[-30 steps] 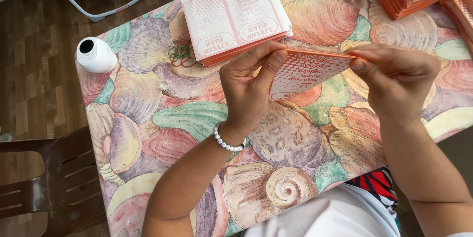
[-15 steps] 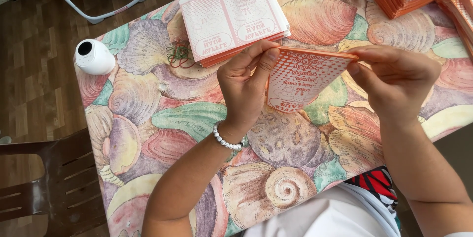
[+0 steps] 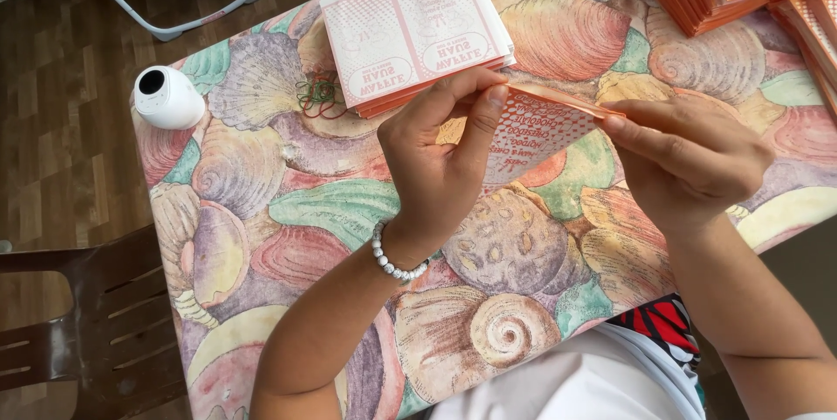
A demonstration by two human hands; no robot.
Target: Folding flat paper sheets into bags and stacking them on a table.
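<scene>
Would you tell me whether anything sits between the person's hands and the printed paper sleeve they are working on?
Nothing visible does: the left hand and right hand already pinch the paper sleeve directly, above the table.

A shell-patterned table (image 3: pixel 288 211) stands on dark wooden floor (image 3: pixel 52 123) beside a brown chair (image 3: pixel 78 324).

The paper sleeve (image 3: pixel 545 128) is white with fine red-orange checks and print, like the flat stack (image 3: pixel 417 32) behind it. The surface (image 3: pixel 288 211) wears pastel seashells in pink, green, purple and cream. Green and red rubber bands (image 3: pixel 320 95) lie beside a white bottle (image 3: pixel 166 97).
</scene>
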